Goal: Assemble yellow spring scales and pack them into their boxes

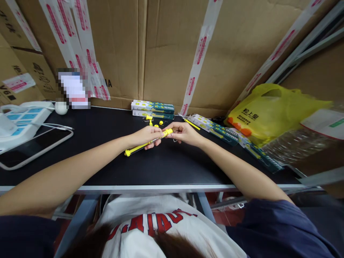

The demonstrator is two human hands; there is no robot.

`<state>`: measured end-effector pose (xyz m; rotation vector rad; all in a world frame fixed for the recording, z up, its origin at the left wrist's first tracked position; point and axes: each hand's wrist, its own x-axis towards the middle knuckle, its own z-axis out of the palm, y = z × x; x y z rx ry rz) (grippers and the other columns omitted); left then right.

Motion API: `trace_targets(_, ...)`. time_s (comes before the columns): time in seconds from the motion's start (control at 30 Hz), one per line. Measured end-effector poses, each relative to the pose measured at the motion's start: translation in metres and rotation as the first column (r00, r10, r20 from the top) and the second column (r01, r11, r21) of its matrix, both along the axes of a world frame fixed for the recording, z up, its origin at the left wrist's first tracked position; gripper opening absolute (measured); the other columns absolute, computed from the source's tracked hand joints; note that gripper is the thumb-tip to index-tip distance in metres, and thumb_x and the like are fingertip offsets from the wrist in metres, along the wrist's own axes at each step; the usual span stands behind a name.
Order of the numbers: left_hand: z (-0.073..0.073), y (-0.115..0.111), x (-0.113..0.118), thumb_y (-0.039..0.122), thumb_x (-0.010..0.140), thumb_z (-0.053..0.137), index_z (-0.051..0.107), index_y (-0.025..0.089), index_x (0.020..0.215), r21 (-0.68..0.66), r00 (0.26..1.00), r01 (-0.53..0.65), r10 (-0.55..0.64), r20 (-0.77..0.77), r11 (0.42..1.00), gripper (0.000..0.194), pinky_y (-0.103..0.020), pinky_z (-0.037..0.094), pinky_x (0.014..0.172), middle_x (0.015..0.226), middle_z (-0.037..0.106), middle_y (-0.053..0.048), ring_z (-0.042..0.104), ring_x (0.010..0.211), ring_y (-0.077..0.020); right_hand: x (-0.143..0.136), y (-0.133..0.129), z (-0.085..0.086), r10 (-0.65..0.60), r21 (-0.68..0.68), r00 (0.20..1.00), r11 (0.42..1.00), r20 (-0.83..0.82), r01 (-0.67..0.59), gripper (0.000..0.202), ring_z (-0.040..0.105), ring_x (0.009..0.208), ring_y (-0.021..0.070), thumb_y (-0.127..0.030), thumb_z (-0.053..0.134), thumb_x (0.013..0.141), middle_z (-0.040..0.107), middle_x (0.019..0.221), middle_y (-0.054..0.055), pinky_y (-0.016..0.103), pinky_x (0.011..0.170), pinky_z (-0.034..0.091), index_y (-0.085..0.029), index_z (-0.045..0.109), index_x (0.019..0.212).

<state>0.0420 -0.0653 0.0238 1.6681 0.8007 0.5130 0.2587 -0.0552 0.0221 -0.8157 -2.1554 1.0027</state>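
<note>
My left hand [149, 137] is closed round a slim yellow rod-like tool [137, 148] with a metal shaft, a wider yellow end cap and a yellow block-shaped head. The tool lies slantwise, its cap at lower left and its head at upper right. At that head my right hand [181, 132] pinches with thumb and fingers, and a bent metal wire [175, 140] shows below them. Exactly what the right fingertips grip is partly hidden. Just behind the hands lie small yellow parts [149, 118] and thin bent wires on the black tabletop [150, 168].
Printed boxes [153, 115] are stacked at the back, and more boxes [215, 129] lie to the right beside a yellow-handled tool [192, 124]. A yellow plastic bag [263, 111] stands at far right. A power strip [24, 123] and a phone [34, 145] are at left. Cardboard [172, 53] walls the back.
</note>
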Motion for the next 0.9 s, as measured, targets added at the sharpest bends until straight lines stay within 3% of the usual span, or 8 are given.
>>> trace_targets(0.23, 0.0, 0.001, 0.003, 0.033, 0.094, 0.048, 0.053, 0.016, 0.095, 0.058, 0.995, -0.092, 0.093, -0.019, 0.994, 0.017, -0.015, 0.036, 0.031, 0.062, 0.055, 0.004, 0.044, 0.034, -0.0044, -0.002, -0.004, 0.004, -0.004, -0.024, 0.999, 1.0, -0.037, 0.003, 0.036, 0.042, 0.05, 0.0056, -0.03, 0.067, 0.081, 0.045, 0.065, -0.007, 0.014, 0.038, 0.041, -0.017, 0.051, 0.111)
trace_targets(0.4, -0.001, 0.003, 0.004, 0.034, 0.095, 0.047, 0.052, 0.017, 0.102, 0.049, 0.992, -0.124, 0.126, -0.03, 0.991, 0.02, -0.015, 0.038, 0.032, 0.061, 0.057, 0.004, 0.045, 0.033, -0.0053, -0.005, -0.012, 0.009, -0.062, 0.085, 0.996, 0.994, -0.057, 0.067, 0.013, 0.041, 0.051, 0.0052, -0.03, 0.05, 0.092, 0.046, 0.073, -0.004, 0.014, 0.039, 0.042, -0.019, 0.047, 0.097)
trace_targets(0.6, 0.0, 0.001, 0.003, 0.031, 0.096, 0.042, 0.05, 0.017, 0.097, 0.023, 0.994, -0.106, 0.106, 0.0, 0.994, 0.016, -0.016, 0.037, 0.032, 0.062, 0.056, 0.004, 0.044, 0.032, -0.0051, -0.005, -0.016, 0.012, -0.131, 0.229, 0.991, 0.965, 0.003, 0.127, 0.024, 0.031, 0.054, 0.0064, -0.031, 0.059, 0.088, 0.03, 0.068, -0.007, 0.015, 0.044, 0.041, -0.018, 0.052, 0.107)
trace_targets(0.73, 0.002, 0.003, -0.001, 0.036, 0.096, 0.041, 0.048, 0.019, 0.103, 0.025, 1.0, -0.011, 0.01, 0.017, 1.0, 0.02, -0.016, 0.035, 0.032, 0.063, 0.058, 0.003, 0.045, 0.033, -0.0063, -0.002, -0.013, 0.013, -0.089, 0.144, 0.995, 0.986, 0.045, 0.082, 0.036, 0.026, 0.051, 0.0063, -0.038, 0.064, 0.084, 0.022, 0.064, -0.008, 0.017, 0.042, 0.043, -0.017, 0.058, 0.112)
trace_targets(0.8, 0.002, 0.004, -0.003, 0.039, 0.096, 0.04, 0.047, 0.02, 0.108, 0.03, 0.999, 0.038, -0.038, 0.004, 0.999, 0.024, -0.016, 0.033, 0.032, 0.063, 0.058, 0.003, 0.044, 0.033, -0.0065, -0.002, -0.011, 0.014, -0.059, 0.093, 0.998, 0.994, 0.038, 0.056, 0.038, 0.028, 0.048, 0.0053, -0.042, 0.065, 0.084, 0.026, 0.06, -0.009, 0.017, 0.041, 0.045, -0.015, 0.06, 0.11)
trace_targets(0.9, 0.004, 0.002, -0.003, 0.043, 0.097, 0.037, 0.046, 0.02, 0.11, 0.084, 0.997, 0.069, -0.065, -0.044, 0.994, 0.028, -0.017, 0.029, 0.034, 0.062, 0.055, 0.004, 0.039, 0.032, -0.0059, -0.002, -0.01, 0.014, -0.04, 0.05, 0.999, 0.998, -0.006, 0.04, 0.039, 0.037, 0.047, 0.0045, -0.045, 0.067, 0.082, 0.042, 0.061, -0.008, 0.017, 0.04, 0.044, -0.014, 0.06, 0.104)
